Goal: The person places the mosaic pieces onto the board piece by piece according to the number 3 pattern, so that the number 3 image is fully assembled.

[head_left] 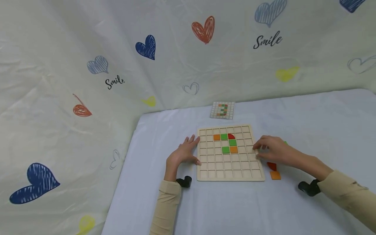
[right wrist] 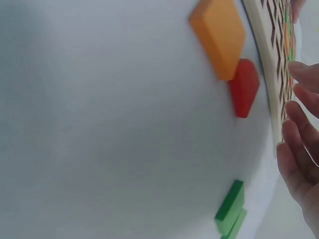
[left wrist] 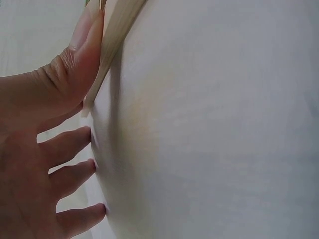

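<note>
A pale wooden grid board (head_left: 217, 171) lies on the table with orange, green and red pieces set in its cells. My left hand (head_left: 182, 154) rests at the board's left edge, fingers spread; in the left wrist view the thumb (left wrist: 84, 35) presses along that edge. Over the board's right edge hovers my right hand (head_left: 273, 150), its fingers lightly bent, with no piece showing between them in the right wrist view. Near that hand lie a red quarter-round piece (right wrist: 245, 87), an orange square piece (right wrist: 222, 35) and green pieces (right wrist: 231, 205).
A small pattern card (head_left: 222, 110) with a coloured figure like a 3 lies behind the board. White cloth (head_left: 226, 205) covers the table, and a sheet printed with hearts (head_left: 202, 29) hangs behind. Black camera mounts (head_left: 309, 188) sit at both wrists.
</note>
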### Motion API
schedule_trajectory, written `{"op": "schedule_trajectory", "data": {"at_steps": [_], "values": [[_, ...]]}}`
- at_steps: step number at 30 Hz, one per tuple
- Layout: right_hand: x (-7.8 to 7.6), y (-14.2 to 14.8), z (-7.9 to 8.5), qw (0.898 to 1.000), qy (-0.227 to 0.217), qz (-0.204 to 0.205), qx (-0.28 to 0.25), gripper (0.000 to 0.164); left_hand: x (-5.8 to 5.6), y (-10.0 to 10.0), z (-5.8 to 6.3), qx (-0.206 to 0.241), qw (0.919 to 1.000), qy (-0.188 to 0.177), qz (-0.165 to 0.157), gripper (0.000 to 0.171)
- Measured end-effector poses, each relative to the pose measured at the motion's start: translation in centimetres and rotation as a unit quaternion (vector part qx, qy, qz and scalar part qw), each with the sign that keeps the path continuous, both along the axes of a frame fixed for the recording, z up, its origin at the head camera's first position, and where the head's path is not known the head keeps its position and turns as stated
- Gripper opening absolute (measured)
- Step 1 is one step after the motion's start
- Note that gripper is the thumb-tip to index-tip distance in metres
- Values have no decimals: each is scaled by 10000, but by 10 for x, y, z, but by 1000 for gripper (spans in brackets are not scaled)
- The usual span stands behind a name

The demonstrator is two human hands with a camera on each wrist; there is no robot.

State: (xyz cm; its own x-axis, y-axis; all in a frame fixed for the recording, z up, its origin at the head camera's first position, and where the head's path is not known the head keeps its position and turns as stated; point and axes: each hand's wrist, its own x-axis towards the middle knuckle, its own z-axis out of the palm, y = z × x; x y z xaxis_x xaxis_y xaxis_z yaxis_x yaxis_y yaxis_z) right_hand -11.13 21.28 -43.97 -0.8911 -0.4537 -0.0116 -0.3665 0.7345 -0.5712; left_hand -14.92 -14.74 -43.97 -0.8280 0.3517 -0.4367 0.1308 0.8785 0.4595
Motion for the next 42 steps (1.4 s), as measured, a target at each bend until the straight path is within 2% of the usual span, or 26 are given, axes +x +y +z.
{"op": "schedule_trajectory", "data": {"at_steps": [16, 23, 34, 42], "values": [[18, 26, -13, 9995, 300, -134, 15, 19, 2, 1, 2, 91, 10000, -2, -24, 111], [20, 36, -11, 9964, 780, -317, 60, 20, 2, 0, 3, 128, 9999, -20, -1, 111], [23, 58, -18, 9943, 739, -608, 477, 21, 2, 1, 3, 119, 9999, -2, -41, 110], [28, 69, -20, 9938, 624, -850, 363, 25, 2, 1, 1, 121, 9999, -28, -9, 110]]}}
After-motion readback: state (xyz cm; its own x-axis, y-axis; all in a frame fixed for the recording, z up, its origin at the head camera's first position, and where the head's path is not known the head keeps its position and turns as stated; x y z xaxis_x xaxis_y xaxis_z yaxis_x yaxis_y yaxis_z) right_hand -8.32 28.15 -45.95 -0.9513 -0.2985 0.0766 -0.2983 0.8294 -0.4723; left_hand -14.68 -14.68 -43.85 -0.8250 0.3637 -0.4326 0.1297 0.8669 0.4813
